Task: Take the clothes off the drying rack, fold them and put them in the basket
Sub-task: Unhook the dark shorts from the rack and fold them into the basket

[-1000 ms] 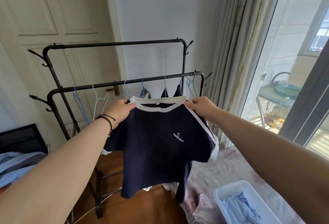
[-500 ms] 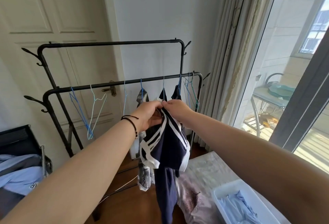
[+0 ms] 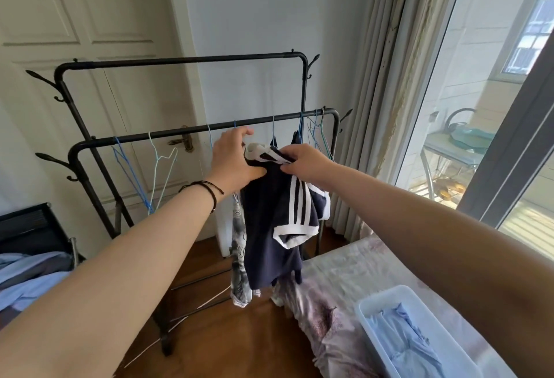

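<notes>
A navy T-shirt with white stripes and trim hangs folded lengthwise in front of the black drying rack. My left hand presses against its top from the left, fingers partly spread. My right hand pinches the shoulders at the collar from the right. A grey patterned garment still hangs on the rack behind the shirt. The white basket sits at the lower right on the bed and holds light blue clothes.
Several empty wire hangers hang on the rack's lower bar. A bed with a floral cover lies at the right, curtains and a glass door beyond. Blue clothes lie at the left by a black chair. The floor is wood.
The shirt, held spread wide one second ago, is now folded in half lengthwise. My hands have come together at its top and lifted slightly.
</notes>
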Action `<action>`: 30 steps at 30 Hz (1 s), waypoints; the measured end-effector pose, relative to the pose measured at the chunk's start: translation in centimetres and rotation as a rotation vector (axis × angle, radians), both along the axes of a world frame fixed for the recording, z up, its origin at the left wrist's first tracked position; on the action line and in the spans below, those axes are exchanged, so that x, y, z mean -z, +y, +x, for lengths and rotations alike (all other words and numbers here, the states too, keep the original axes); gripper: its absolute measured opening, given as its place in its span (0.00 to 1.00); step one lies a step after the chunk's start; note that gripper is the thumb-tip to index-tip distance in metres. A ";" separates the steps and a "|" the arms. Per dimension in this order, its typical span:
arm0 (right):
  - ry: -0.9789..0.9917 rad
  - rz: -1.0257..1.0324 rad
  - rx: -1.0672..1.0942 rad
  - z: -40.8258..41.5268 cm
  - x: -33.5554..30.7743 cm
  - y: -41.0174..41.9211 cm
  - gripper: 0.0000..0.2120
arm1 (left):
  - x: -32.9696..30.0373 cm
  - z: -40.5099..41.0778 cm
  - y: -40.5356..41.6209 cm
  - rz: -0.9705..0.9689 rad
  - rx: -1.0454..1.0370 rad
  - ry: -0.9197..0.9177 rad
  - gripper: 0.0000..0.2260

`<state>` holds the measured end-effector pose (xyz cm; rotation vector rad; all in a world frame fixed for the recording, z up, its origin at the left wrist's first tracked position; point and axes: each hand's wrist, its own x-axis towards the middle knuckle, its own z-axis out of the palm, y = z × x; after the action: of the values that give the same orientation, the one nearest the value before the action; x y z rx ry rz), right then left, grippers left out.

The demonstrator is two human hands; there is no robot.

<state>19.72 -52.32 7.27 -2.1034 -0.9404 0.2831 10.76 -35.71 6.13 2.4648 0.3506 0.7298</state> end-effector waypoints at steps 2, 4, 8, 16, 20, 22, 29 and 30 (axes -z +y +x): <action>0.024 0.021 -0.055 -0.1 -0.2 -0.5 0.12 | -0.2 0.2 0.8 0.108 0.028 0.126 0.53; 0.025 0.040 -0.088 -0.2 -0.4 -0.9 0.14 | -0.2 0.5 1.1 0.108 0.091 0.275 0.54; -0.010 0.087 -0.114 0.0 0.2 -1.6 0.13 | -0.3 0.8 0.2 -0.058 0.213 0.352 0.24; -0.272 -0.393 0.127 1.9 3.7 -3.2 0.19 | -1.3 0.8 -1.5 -0.051 0.229 0.239 0.15; -0.292 -0.483 0.192 2.6 4.1 -4.1 0.04 | -1.7 0.5 -1.5 -0.012 0.215 0.295 0.16; -0.270 -0.446 0.259 3.1 4.0 -4.5 0.06 | -1.9 0.2 -1.3 0.019 0.204 0.362 0.22; -0.279 -0.332 0.249 4.6 3.8 -5.2 0.15 | -2.5 -0.3 -0.9 0.075 0.214 0.626 0.39; -0.285 -0.327 0.225 4.7 3.7 -5.3 0.16 | -2.6 -0.3 -0.9 0.073 0.219 0.643 0.36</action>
<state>24.44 -57.62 3.55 -2.5772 -0.8503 0.0197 10.51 -36.56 8.70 2.7000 0.2782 -0.1596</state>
